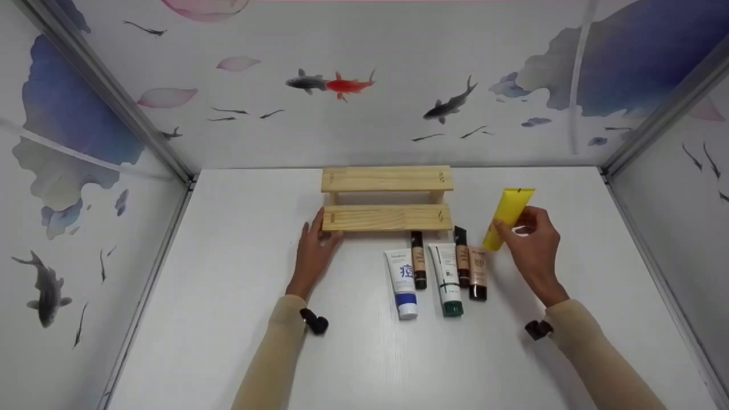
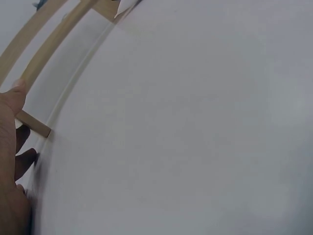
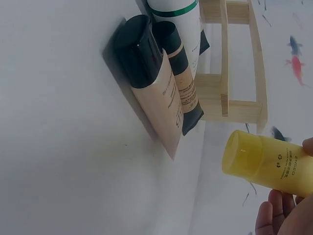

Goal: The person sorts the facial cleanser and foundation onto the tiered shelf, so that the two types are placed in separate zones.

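Note:
A two-step wooden rack (image 1: 387, 217) stands against the back wall. My left hand (image 1: 314, 253) holds its left front corner, thumb on the front edge of the lower step and fingers along the side. In the left wrist view the thumb (image 2: 17, 93) lies on the wooden edge, with fingertips by the leg. My right hand (image 1: 532, 242) pinches a yellow squeeze tube (image 1: 508, 219) between thumb and fingers, right of the rack. Its cap end (image 3: 239, 152) points down, above the table in the right wrist view.
Before the rack lie a white tube with blue band (image 1: 403, 282), a white tube with green cap (image 1: 446, 279), a beige BB tube (image 1: 478, 274) and two slim dark-capped tubes, one (image 1: 419, 262) left of the other (image 1: 462, 259). Printed panels (image 1: 370, 131) enclose the white table (image 1: 228, 228).

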Motion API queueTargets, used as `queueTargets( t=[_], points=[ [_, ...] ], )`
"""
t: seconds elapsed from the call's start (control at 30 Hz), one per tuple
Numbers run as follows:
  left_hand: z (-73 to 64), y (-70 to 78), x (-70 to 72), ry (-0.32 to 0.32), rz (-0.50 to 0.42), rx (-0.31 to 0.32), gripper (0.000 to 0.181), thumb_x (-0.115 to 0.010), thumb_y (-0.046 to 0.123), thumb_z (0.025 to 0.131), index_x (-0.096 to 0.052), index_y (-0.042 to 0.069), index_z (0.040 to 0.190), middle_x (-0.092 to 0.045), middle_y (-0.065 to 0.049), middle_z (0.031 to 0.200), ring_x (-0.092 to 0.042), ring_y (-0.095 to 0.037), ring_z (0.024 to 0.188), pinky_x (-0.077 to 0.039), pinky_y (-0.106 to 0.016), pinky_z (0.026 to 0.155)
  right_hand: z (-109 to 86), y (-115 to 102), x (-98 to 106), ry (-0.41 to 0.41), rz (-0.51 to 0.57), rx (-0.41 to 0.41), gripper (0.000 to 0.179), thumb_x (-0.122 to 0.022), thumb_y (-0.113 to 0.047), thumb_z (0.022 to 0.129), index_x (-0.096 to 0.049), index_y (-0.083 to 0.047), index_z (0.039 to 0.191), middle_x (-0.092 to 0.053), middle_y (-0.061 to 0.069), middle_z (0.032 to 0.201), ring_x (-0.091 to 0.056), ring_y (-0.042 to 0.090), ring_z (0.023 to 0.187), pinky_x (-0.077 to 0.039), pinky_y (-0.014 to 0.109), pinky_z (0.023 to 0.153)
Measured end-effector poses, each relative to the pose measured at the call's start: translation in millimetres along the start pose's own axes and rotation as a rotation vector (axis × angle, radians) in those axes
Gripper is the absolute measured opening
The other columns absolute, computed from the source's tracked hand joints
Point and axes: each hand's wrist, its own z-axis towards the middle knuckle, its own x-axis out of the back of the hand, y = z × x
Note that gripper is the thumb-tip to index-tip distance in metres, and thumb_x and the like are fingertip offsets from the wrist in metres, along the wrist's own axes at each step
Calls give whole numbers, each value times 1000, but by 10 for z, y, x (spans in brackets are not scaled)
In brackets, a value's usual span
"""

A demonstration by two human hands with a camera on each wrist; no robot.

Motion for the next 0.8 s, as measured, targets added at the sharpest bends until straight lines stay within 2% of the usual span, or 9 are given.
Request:
queueTargets(
  t=[0.27,0.47,0.67,0.8],
  points=[
    [-2,-26,0,6,-15,18,89,-68,61,105,-31,22,176,-49,-7,170,-28,-43,164,-9,-63,134,79,-90,-104,-16,-2,36,50,-84,-19,100,-59,6,136,-68,18,125,-60,22,102,-48,19,90],
    [3,-7,-15,13,-12,26,87,-68,61,106,-32,22,176,-48,-8,171,-25,-45,165,-11,-64,134,130,-158,-180,-26,14,77,50,-85,-17,99,-59,5,134,-68,18,123,-61,28,102,-49,26,91],
    [10,4,-18,18,-1,32,87,-67,61,106,-32,23,176,-45,-6,173,-39,-39,159,-10,-60,135,177,-262,-255,-47,18,103,51,-86,-18,99,-58,4,135,-68,18,123,-61,28,103,-50,28,92],
    [8,-16,-15,19,9,38,88,-67,64,105,-33,25,175,-45,-5,173,-34,-38,162,-9,-60,135,212,-346,-294,-63,28,132,53,-87,-18,97,-59,4,136,-68,18,124,-62,29,103,-51,30,92]
  ],
)
